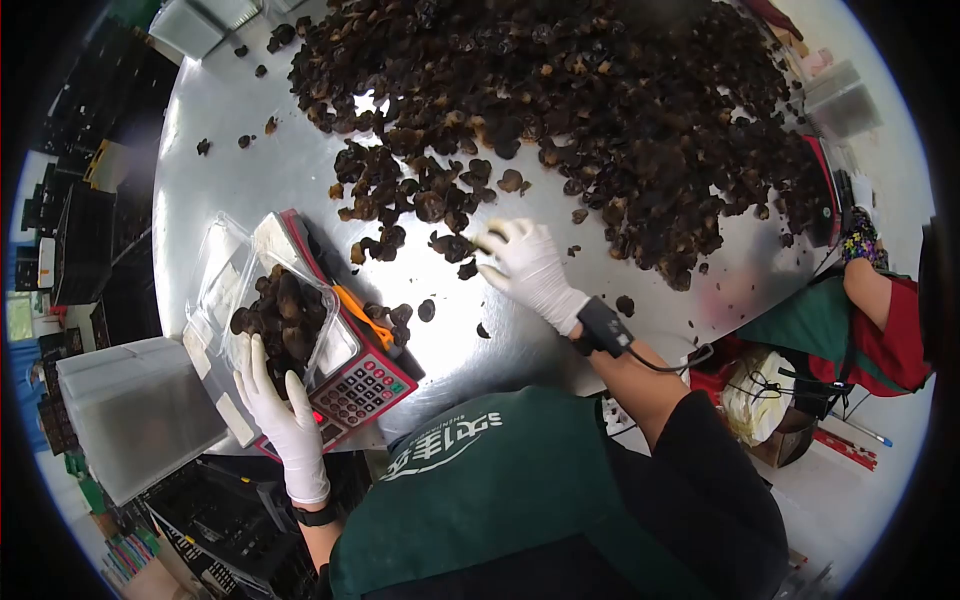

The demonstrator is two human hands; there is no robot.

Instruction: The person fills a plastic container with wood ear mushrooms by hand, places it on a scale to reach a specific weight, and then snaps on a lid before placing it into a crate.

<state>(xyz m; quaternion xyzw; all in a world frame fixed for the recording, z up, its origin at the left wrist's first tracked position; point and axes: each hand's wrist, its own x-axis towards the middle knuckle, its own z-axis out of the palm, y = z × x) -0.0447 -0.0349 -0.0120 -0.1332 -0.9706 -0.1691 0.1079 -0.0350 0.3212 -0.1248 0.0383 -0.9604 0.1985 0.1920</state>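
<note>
Fungus pieces [560, 90], dark and crinkled like wood ear, lie heaped across the far side of the metal bench [480, 350], with looser clumps straggling towards the person. Work looks to be at a gathering stage: the right hand [528, 268] reaches to a small loose clump [452, 245], while the left hand [278, 415] attends to a clear plastic container [213, 275] on a red-edged digital scale [365, 392]. Picking up from that clump would call for drawing the right fingertips together around a piece without scattering its neighbours. For now the right fingers are spread and slightly curled, part open, their tips at the clump's edge; whether they grip a piece I cannot tell. The left fingers are fairly straight, the thumb held apart, resting at the container's near side against the pieces inside [285, 320], with no firm grip apparent. Orange-handled scissors [368, 315] lie beside the scale, and a co-worker's gloved hand [862, 190] shows at the far right.
</note>
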